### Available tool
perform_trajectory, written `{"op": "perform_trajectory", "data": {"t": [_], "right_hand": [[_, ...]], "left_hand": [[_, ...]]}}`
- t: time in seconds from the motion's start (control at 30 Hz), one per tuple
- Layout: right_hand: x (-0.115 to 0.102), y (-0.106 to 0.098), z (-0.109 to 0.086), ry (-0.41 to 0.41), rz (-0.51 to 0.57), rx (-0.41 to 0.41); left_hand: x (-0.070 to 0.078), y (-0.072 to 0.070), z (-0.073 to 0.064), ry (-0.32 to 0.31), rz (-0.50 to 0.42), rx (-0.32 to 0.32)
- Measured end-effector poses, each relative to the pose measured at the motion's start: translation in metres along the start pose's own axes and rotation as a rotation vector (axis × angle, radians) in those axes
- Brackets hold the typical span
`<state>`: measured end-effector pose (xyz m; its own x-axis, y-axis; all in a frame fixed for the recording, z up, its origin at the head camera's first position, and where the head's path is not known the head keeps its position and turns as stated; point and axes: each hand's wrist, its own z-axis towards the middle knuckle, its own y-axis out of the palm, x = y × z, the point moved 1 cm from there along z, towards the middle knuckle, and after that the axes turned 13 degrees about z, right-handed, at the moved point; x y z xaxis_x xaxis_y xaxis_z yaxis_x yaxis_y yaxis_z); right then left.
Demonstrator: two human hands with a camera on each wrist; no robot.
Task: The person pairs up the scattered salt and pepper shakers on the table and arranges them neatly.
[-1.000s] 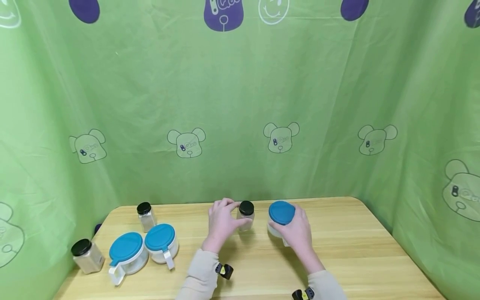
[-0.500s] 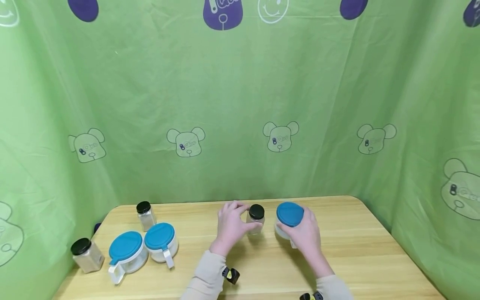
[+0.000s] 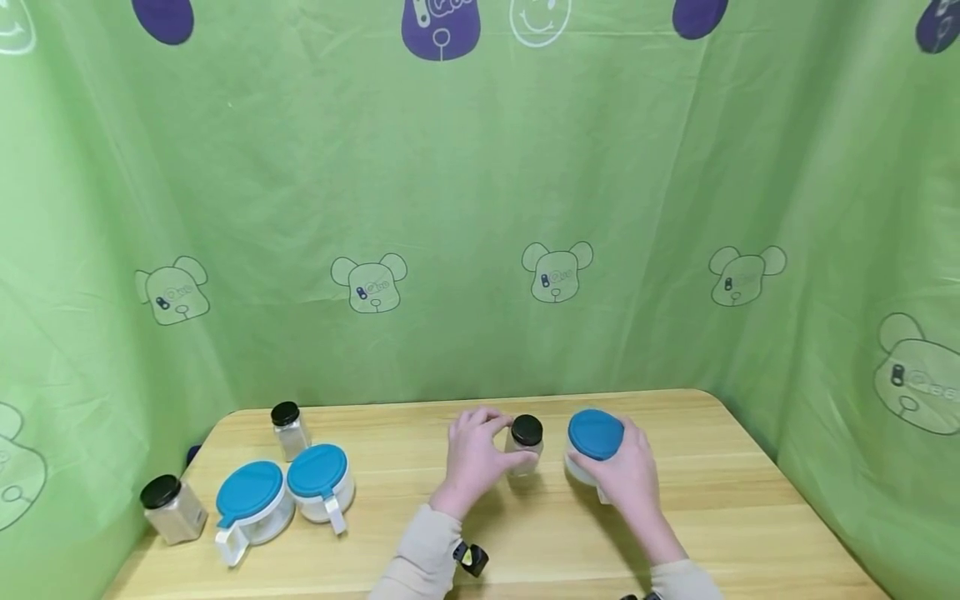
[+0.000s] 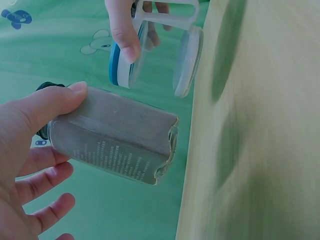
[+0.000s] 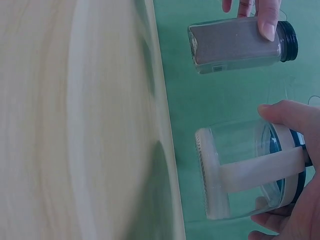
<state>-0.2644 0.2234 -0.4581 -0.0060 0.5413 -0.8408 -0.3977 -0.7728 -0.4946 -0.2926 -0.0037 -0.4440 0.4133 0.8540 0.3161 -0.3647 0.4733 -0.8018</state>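
Note:
My left hand (image 3: 474,458) grips a square spice jar (image 3: 527,431) with a black lid, thumb on one side and fingers on the other. In the left wrist view this spice jar (image 4: 117,135) holds greyish powder and has small print on its side. To its right, my right hand (image 3: 630,471) grips a round seasoning pot (image 3: 596,434) with a blue lid, near the top. The right wrist view shows the clear body and white handle of the seasoning pot (image 5: 260,170). Both containers are held upright, apart from each other and raised off the table.
On the left of the wooden table (image 3: 720,517) stand two blue-lidded pots, a larger one (image 3: 251,492) and a smaller one (image 3: 318,472). Near them are two black-lidded jars, one in front (image 3: 172,508) and one behind (image 3: 291,431). A green curtain (image 3: 465,183) surrounds the table.
Both hands have moved to the right and slightly toward the front edge, carrying the spice jar and the seasoning pot. The containers at the left have stayed in place.

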Motion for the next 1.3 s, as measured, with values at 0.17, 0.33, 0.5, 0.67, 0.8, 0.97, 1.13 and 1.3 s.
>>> {"op": "perform_trajectory", "data": {"t": [0.17, 0.33, 0.5, 0.67, 0.8, 0.97, 1.13, 1.3], "right_hand": [[0.003, -0.005, -0.002, 0.003, -0.007, 0.001], [0.005, -0.011, -0.005, 0.011, -0.019, 0.005], [0.006, -0.015, -0.006, 0.014, -0.033, 0.004], [0.008, -0.016, -0.006, 0.003, -0.042, 0.018], [0.010, -0.016, -0.006, -0.004, -0.041, 0.028], [0.013, -0.019, -0.008, 0.006, -0.038, 0.018], [0.016, -0.025, -0.007, 0.002, -0.048, 0.028], [0.018, -0.030, -0.005, 0.000, -0.044, 0.033]], "left_hand": [[0.006, 0.001, -0.002, 0.009, -0.009, -0.001], [0.012, 0.003, -0.003, 0.020, -0.020, -0.006], [0.017, 0.005, -0.004, 0.034, -0.033, 0.011], [0.019, 0.007, -0.003, 0.043, -0.049, 0.018], [0.021, 0.008, -0.004, 0.063, -0.036, 0.032], [0.024, 0.012, -0.004, 0.076, -0.015, 0.020], [0.028, 0.015, -0.004, 0.073, -0.007, -0.003], [0.034, 0.018, 0.000, 0.078, -0.021, 0.003]]}}
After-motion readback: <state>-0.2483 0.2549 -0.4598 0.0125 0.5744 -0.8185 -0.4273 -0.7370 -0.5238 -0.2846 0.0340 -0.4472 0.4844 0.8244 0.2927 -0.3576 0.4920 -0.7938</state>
